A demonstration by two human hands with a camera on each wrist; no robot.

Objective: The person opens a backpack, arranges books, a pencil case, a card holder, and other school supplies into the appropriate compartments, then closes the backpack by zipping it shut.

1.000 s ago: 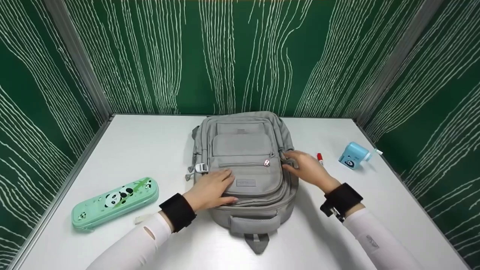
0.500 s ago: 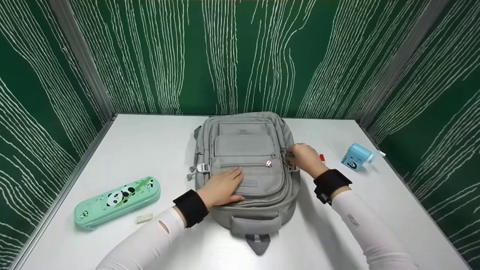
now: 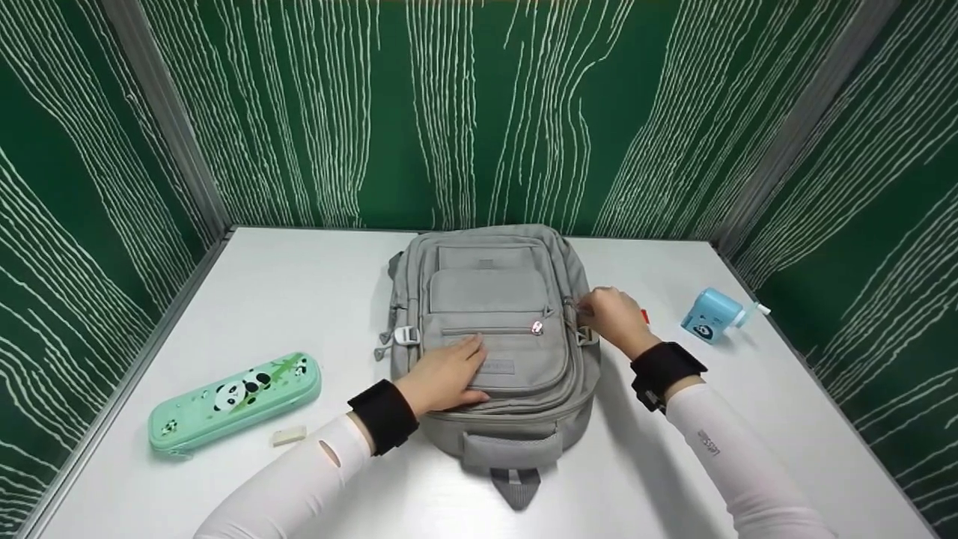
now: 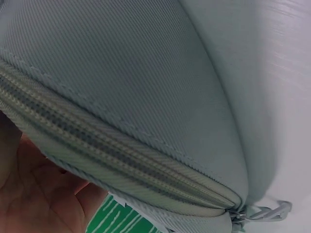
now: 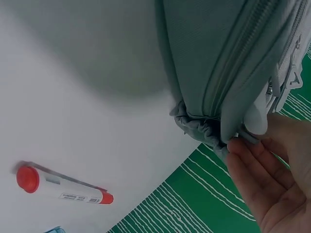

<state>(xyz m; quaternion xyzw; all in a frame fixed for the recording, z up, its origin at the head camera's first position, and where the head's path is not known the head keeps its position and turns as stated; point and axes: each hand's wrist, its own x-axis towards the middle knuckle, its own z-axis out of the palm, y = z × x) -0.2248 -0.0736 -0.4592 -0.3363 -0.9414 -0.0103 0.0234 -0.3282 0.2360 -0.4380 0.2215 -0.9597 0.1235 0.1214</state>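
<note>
A grey backpack point(image 3: 490, 292) lies front side up on the white table, its top handle point(image 3: 513, 449) towards me. My left hand point(image 3: 443, 374) rests flat on its lower front, fingers spread beside the label patch point(image 3: 497, 366). On the backpack's right side, my right hand point(image 3: 615, 318) pinches a small grey tab point(image 5: 249, 136) beside the gathered side pocket point(image 5: 197, 127); the fingers partly hide the tab. Just below that hand a side buckle point(image 3: 586, 336) shows. In the left wrist view a zipper point(image 4: 114, 145) runs along the backpack's edge.
A green panda pencil case point(image 3: 236, 403) and an eraser point(image 3: 289, 436) lie to the left. To the right stands a blue panda pencil sharpener point(image 3: 712, 314) with a crank. Between it and the backpack lies a white marker with red ends point(image 5: 65, 186), mostly behind my right hand in the head view.
My right hand has turned and curled its fingers at the backpack's side, uncovering the buckle. My left hand has slid slightly right and up the front. The last half second shows little movement.
</note>
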